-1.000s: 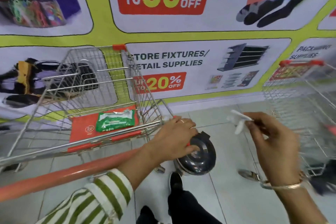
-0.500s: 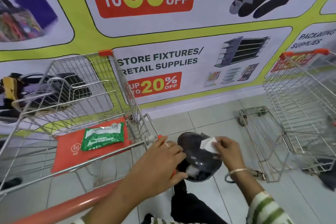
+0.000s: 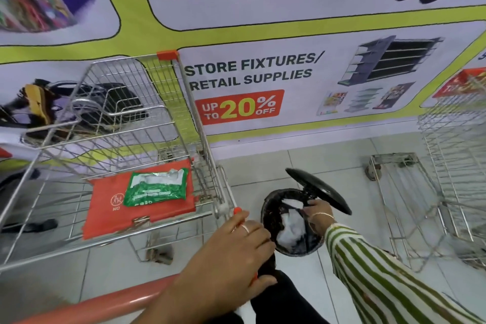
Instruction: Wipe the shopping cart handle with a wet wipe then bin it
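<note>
The left hand (image 3: pixel 231 252) is clamped on the cart handle (image 3: pixel 105 302); right of it the bin (image 3: pixel 289 226) stands open, right hand (image 3: pixel 317 209) at its rim, fingers together, white wipe (image 3: pixel 290 226) inside

Two wire shopping carts show: one (image 3: pixel 126 123) at left, one (image 3: pixel 457 155) at the right edge. One green wipes pack (image 3: pixel 156 187) lies in the left cart. One black bin (image 3: pixel 289 223), lower centre, has one raised lid (image 3: pixel 319 189). Two hands: left (image 3: pixel 231 258), right (image 3: pixel 317 212).
</note>
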Motion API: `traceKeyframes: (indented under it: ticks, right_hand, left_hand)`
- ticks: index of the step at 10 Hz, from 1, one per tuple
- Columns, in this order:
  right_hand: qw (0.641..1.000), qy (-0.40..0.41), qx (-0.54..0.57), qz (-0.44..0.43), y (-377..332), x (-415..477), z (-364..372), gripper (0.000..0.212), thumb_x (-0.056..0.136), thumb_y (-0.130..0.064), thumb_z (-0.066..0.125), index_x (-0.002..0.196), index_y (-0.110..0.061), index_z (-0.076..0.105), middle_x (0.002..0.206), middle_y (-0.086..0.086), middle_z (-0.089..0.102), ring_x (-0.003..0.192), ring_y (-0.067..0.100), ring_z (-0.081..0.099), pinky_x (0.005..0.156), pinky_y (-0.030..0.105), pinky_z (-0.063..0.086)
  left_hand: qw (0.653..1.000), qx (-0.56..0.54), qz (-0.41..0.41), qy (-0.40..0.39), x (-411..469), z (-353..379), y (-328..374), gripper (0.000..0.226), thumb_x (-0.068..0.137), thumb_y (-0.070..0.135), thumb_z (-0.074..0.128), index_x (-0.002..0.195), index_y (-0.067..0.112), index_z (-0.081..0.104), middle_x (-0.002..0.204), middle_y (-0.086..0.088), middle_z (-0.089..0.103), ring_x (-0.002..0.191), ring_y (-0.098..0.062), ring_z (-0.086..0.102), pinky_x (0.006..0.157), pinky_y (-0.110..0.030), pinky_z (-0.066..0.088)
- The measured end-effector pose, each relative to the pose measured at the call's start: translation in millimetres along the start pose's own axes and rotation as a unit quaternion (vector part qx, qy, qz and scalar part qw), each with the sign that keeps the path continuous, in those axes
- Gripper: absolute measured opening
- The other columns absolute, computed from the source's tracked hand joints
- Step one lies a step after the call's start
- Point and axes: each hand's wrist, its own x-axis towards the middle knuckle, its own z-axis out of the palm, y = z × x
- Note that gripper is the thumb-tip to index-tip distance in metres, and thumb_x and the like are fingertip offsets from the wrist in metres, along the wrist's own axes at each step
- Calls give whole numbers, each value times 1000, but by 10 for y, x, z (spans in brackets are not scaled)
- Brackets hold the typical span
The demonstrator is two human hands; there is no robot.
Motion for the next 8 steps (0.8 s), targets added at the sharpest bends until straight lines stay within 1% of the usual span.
traceKeyframes:
  ticks: [1,2,3,4,5,6,7,8]
  right_hand:
    - [1000,-10,12,10,-56,-70,-27,12,81,-5,62,86,-16,64,81,5,59,84,22,56,86,37,49]
    - [998,-7,63,27,-99,-197,-86,17,86,-2,55,74,-14,60,67,7,57,67,24,58,72,36,51]
    - [996,7,83,11,-129,-298,-106,27,85,-3,53,63,-16,60,61,7,56,55,21,53,59,31,45]
    - [994,21,91,-55,-442,-628,-175,29,85,-3,50,60,-15,56,62,8,53,54,19,49,45,23,37]
    - [988,34,89,-122,-736,-875,-230,26,88,-3,50,67,-15,57,62,6,53,52,16,51,45,18,39]
    - [965,53,73,-245,-1278,-1217,-341,15,88,-1,53,81,-9,64,72,8,61,63,20,58,57,21,45]
    - [932,92,46,-348,-1747,-1513,-401,13,88,-3,55,95,0,66,82,15,65,75,27,62,61,24,45]
    - [863,150,4,-482,-2452,-2003,-516,24,91,-12,56,110,0,62,107,18,66,97,27,60,76,25,43]
  left_hand:
    - [1000,6,-3,4,-4,-12,8,46,79,57,38,95,27,68,95,12,67,95,-10,59,100,-32,23]
    - [1000,15,-2,20,-9,-9,12,45,80,57,37,93,27,67,92,11,66,94,-10,59,101,-33,22]
    - [1000,13,0,10,-18,-14,22,43,79,56,36,91,27,66,91,11,66,93,-11,59,102,-33,19]
    - [1000,23,-3,7,-31,15,17,46,77,56,33,90,26,67,89,10,67,91,-12,60,102,-34,17]
    - [999,31,-4,9,-57,26,25,49,78,57,33,90,25,68,88,9,67,91,-13,60,102,-33,17]
    - [1000,22,17,9,-47,27,8,49,80,56,40,97,19,68,95,4,67,97,-17,58,105,-32,17]
    - [998,-28,20,61,-38,-16,-9,57,82,57,45,118,16,60,121,-3,61,117,-21,47,108,-35,11]
    - [986,-115,-75,90,-54,-371,-110,82,83,71,24,147,21,19,156,3,0,140,-12,-10,108,-32,-18]
